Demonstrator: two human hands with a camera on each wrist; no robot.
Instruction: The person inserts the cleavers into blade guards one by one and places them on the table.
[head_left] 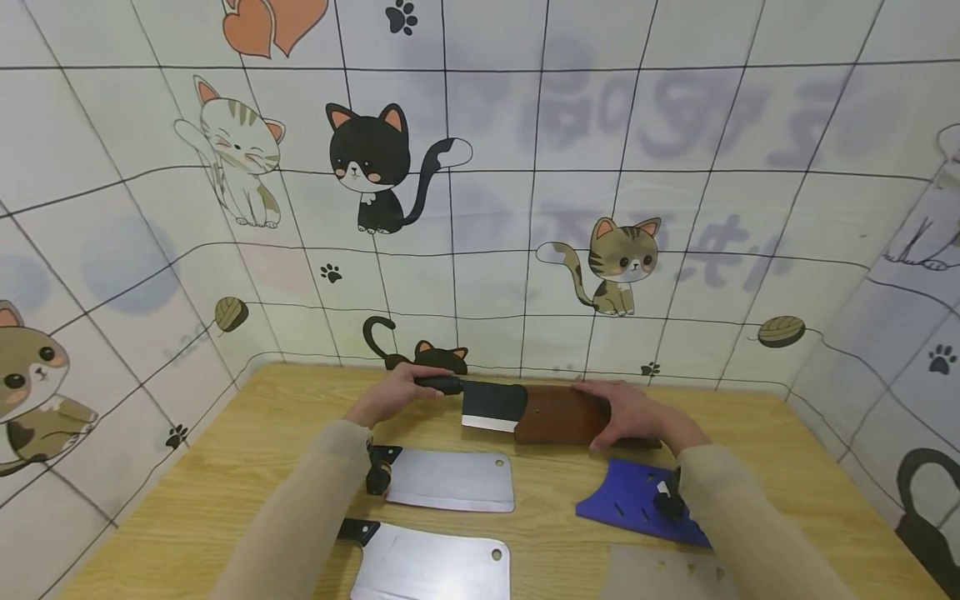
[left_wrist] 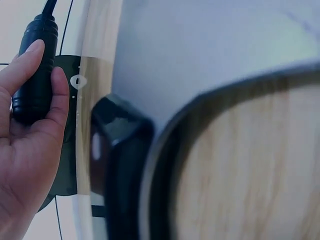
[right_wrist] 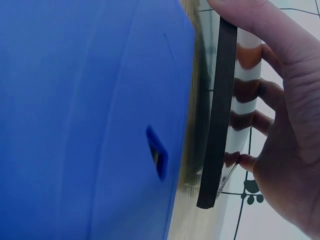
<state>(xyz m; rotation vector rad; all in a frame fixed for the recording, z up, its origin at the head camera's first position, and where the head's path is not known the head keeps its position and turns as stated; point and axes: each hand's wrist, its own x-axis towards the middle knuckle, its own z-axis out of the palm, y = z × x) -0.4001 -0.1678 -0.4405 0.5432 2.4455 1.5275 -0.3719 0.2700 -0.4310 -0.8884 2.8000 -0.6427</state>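
Before me, cat-printed white walls (head_left: 495,208) border a wooden surface (head_left: 292,408). Near its far edge, apart from two nearer silver cleavers (head_left: 450,481), a brown cover (head_left: 555,417) partly sheathes a black cleaver (head_left: 491,402); left hand (head_left: 393,392) grips its handle (head_left: 442,384), right hand (head_left: 630,414) the cover.

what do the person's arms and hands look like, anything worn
Both arms wear plain beige long sleeves reaching the wrists. The left hand and right hand are bare, without gloves. A small black device sits at the left wrist, another dark device at the right; finer details are unclear.
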